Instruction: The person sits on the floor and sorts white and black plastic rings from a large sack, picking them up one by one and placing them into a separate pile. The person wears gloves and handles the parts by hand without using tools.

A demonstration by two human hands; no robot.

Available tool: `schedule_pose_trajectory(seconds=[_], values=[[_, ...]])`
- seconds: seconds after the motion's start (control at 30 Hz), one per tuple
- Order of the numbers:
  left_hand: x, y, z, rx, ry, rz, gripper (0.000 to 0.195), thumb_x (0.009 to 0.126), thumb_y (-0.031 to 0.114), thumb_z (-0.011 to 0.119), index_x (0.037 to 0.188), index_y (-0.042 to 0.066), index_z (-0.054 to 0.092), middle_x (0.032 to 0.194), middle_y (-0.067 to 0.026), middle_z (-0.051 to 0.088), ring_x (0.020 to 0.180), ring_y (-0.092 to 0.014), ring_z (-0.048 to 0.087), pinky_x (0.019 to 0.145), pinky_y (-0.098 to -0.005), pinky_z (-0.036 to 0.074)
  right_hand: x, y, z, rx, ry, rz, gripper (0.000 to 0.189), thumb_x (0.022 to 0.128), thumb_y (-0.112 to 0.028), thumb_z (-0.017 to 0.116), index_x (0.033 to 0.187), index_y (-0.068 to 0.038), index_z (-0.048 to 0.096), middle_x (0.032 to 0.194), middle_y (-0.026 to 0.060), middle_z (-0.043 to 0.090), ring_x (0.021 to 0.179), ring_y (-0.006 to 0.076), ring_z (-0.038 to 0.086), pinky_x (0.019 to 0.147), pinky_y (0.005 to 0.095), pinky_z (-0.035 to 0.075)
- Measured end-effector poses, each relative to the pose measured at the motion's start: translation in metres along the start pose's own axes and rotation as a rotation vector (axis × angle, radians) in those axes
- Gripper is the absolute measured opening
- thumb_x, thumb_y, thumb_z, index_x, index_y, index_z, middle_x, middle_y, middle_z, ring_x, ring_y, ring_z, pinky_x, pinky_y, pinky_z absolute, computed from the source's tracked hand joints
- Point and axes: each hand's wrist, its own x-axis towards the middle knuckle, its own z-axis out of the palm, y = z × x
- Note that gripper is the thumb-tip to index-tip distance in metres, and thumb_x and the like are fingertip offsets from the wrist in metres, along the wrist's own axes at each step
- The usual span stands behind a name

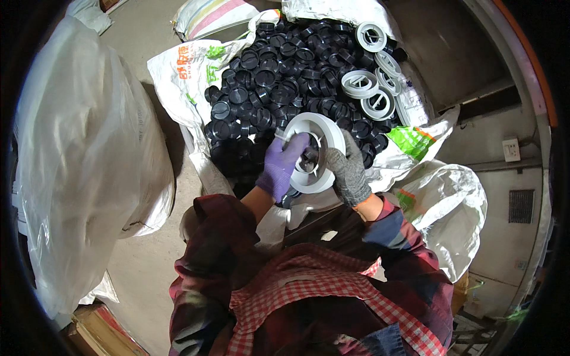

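Both my hands hold one white plastic ring-shaped part [310, 184] with an open centre and small inner prongs. My left hand [282, 162], in a purple glove, grips its left side with the thumb over the inner edge. On the right rim is my right hand [349, 169], in a grey knit glove. A small pale piece [280, 133] shows by the left fingertips; I cannot tell whether it belongs to the ring. Under and beyond the hands lies a large heap of black round plastic caps [267, 78].
White woven sacks [167, 66] lie spread around the caps. Several similar white rings [377, 103] rest on the heap's right side. A big plastic-wrapped bag [89, 147] stands at left, a crumpled translucent bag [458, 209] at right. Cardboard [100, 331] lies lower left; a wall socket [511, 149] is at right.
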Motion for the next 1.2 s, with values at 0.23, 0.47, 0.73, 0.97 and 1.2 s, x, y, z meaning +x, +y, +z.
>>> schedule_pose_trajectory(seconds=[0.23, 0.47, 0.73, 0.97, 1.2], values=[[0.017, 0.025, -0.010, 0.310, -0.182, 0.359, 0.026, 0.090, 0.019, 0.059, 0.108, 0.000, 0.061, 0.090, -0.0020, 0.062, 0.082, -0.009, 0.057, 0.074, -0.0282, 0.048, 0.028, 0.030, -0.047, 0.844, -0.155, 0.598, 0.072, 0.081, -0.060, 0.058, 0.129, -0.006, 0.051, 0.117, 0.0098, 0.063, 0.104, 0.0230, 0.064, 0.089, 0.0387, 0.056], [0.035, -0.003, -0.020, -0.229, -0.129, -0.119, 0.037, 0.094, 0.029, 0.055, 0.119, 0.002, 0.054, 0.105, -0.0030, 0.061, 0.092, -0.012, 0.058, 0.079, -0.0289, 0.049, 0.048, 0.059, -0.046, -0.177, -0.336, -0.036, 0.042, 0.089, -0.021, 0.066, 0.125, -0.002, 0.055, 0.114, 0.0069, 0.065, 0.099, 0.0165, 0.062, 0.089, 0.0326, 0.049], [0.046, 0.008, -0.034, 0.516, -0.172, 0.163, 0.027, 0.094, 0.021, 0.055, 0.113, 0.000, 0.057, 0.097, -0.0119, 0.063, 0.091, -0.012, 0.059, 0.080, -0.0285, 0.049, 0.009, 0.071, -0.037, -0.196, -0.368, 0.027, 0.029, 0.092, -0.021, 0.058, 0.116, -0.005, 0.059, 0.108, 0.0115, 0.063, 0.096, 0.0258, 0.063, 0.090, 0.0387, 0.048], [0.042, 0.064, -0.021, 0.651, -0.272, 0.296, 0.034, 0.092, 0.025, 0.059, 0.116, 0.002, 0.061, 0.092, -0.0110, 0.068, 0.086, -0.019, 0.064, 0.079, -0.0313, 0.050, 0.021, 0.074, -0.112, 0.177, -0.030, 0.581, 0.017, 0.095, -0.021, 0.056, 0.108, -0.010, 0.056, 0.085, 0.0005, 0.060, 0.073, 0.0183, 0.059, 0.074, 0.0336, 0.049], [0.042, -0.007, -0.038, 1.434, -0.245, 0.390, 0.071, 0.078, 0.034, 0.066, 0.139, 0.009, 0.040, 0.127, -0.0221, 0.050, 0.112, -0.043, 0.051, 0.095, -0.0468, 0.044, 0.209, 0.056, -0.188, -1.704, -0.220, -0.234, 0.079, 0.065, -0.031, 0.080, 0.134, -0.016, 0.044, 0.130, 0.0174, 0.050, 0.122, 0.0385, 0.046, 0.098, 0.0466, 0.041]])
